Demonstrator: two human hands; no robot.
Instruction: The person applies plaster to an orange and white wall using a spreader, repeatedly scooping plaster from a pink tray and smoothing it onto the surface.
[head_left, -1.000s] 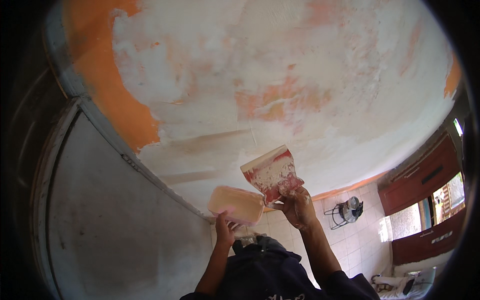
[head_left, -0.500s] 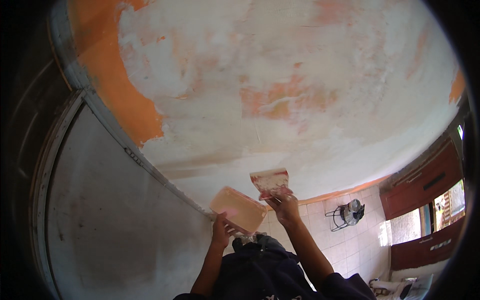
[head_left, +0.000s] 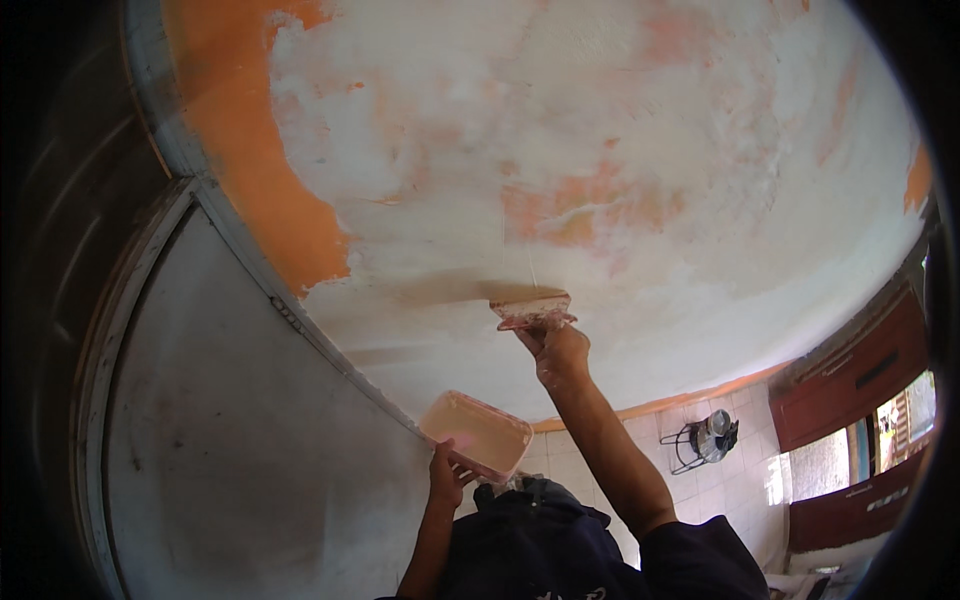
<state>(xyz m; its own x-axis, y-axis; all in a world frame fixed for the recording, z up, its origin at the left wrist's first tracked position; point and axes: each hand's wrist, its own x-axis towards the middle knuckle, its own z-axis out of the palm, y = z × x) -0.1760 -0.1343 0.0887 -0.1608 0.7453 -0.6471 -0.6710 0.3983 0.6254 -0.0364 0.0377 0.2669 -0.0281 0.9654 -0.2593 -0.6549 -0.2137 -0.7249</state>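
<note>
My worry here is a ridge or a drip: if I tilt the wide flat putty blade (head_left: 533,309) too steeply against the patchy white and orange plastered ceiling (head_left: 640,150), the wet filler could gouge or fall away, and with my arm stretched this far overhead my wrist may waver and leave a streak. My right hand (head_left: 560,352) is closed tight around the blade's handle, arm almost fully extended upward, the blade's edge pressed flat to the ceiling at the right end of a damp tan smear (head_left: 450,290). My left hand (head_left: 447,478) sits lower and nearer, fingers clamped on the near edge of a shallow pinkish rectangular tray (head_left: 478,434) tipped slightly; if I let it lean further, the mix could slide off onto my dark blue sleeve (head_left: 700,555). To the left runs the grey wall panel (head_left: 250,450).
</note>
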